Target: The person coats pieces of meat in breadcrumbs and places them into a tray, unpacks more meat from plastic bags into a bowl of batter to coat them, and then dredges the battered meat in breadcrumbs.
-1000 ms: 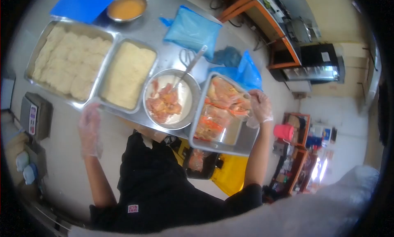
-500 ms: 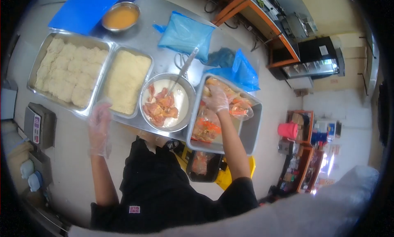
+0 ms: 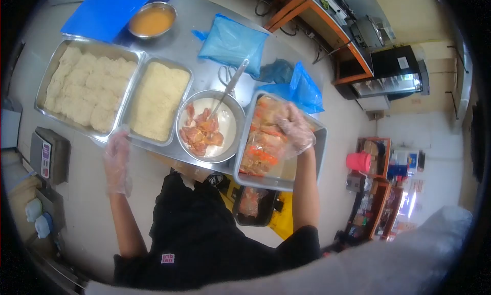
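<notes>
My right hand (image 3: 296, 129), in a clear plastic glove smeared with marinade, is inside the grey tub (image 3: 319, 159). Its fingers are bent at the bags of raw meat (image 3: 261, 146); what they hold, if anything, is hidden. My left hand (image 3: 118, 149), gloved too, hangs open beside the near corner of the breading tray (image 3: 158, 103), holding nothing. Between the tray and the tub stands a steel bowl (image 3: 235, 118) of white batter. Pieces of raw meat (image 3: 202, 134) lie in it, and a long-handled utensil (image 3: 232, 85) leans on its rim.
At the left is a large steel tray of breaded pieces (image 3: 89, 85). Farther back are a bowl of orange liquid (image 3: 152, 21), a blue bag (image 3: 232, 42), scissors (image 3: 225, 75) and a crumpled blue bag (image 3: 306, 88). A scale (image 3: 47, 154) stands at the left; a black tray (image 3: 250, 203) sits below.
My right hand has moved right within the tub, showing more of the bags of meat at its left. My left hand has shifted slightly left and down.
</notes>
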Action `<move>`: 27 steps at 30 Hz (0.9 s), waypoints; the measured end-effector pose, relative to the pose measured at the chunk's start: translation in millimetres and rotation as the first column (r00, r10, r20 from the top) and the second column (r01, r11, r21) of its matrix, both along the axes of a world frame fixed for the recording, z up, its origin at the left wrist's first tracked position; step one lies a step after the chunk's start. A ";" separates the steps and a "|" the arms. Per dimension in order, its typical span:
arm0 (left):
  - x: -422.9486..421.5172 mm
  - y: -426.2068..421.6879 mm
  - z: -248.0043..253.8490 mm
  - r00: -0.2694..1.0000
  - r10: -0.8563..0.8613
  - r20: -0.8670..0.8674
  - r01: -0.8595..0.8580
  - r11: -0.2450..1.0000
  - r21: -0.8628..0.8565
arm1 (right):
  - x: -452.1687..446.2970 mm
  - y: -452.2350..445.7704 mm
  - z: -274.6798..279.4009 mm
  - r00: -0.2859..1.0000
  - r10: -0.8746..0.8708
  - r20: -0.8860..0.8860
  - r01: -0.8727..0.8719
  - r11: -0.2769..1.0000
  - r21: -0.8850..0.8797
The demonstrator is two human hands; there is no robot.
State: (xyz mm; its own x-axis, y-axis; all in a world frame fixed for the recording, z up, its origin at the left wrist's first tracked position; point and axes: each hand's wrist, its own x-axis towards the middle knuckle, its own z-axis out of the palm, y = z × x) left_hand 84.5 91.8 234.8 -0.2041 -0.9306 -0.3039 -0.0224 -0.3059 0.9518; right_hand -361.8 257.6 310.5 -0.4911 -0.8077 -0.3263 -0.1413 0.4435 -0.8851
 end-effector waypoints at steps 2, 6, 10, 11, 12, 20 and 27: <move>-4.0 -2.4 -0.7 0.999 -0.037 -0.001 0.037 0.999 -0.012 | 31.0 -11.4 9.1 0.995 0.102 0.012 -0.102 0.995 0.007; -18.0 3.6 10.5 0.998 -0.054 0.017 0.054 0.998 -0.019 | 60.0 -27.4 -20.0 0.934 0.317 -0.165 -0.288 0.941 0.177; -20.2 4.7 19.8 0.996 -0.076 0.051 0.078 0.996 -0.037 | 6.5 18.7 -23.2 0.685 0.266 -0.678 -0.193 0.964 0.184; -20.8 5.5 20.4 0.997 -0.066 0.043 0.067 0.997 -0.030 | -34.3 40.5 -25.7 0.760 0.201 -0.618 -0.135 0.979 0.152; -20.6 6.9 21.2 0.998 -0.053 0.036 0.054 0.998 -0.022 | -73.8 63.6 -35.9 0.793 0.173 -0.584 -0.055 0.975 0.214; -23.6 22.3 8.3 0.994 -0.081 0.069 0.084 0.996 -0.032 | -207.7 117.8 -144.9 0.292 0.883 -0.369 -0.173 0.428 0.887; -31.9 34.1 11.0 0.995 -0.093 0.026 0.093 0.996 0.001 | -164.8 99.0 -176.6 0.904 0.202 -0.377 0.110 0.742 0.661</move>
State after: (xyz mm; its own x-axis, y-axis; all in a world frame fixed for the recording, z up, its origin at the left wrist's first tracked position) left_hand 52.6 125.9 245.7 -0.2814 -0.9081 -0.3101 -0.0758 -0.3012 0.9506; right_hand -526.6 356.7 133.9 -0.6675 -0.4901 -0.5606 -0.4451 0.8662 -0.2272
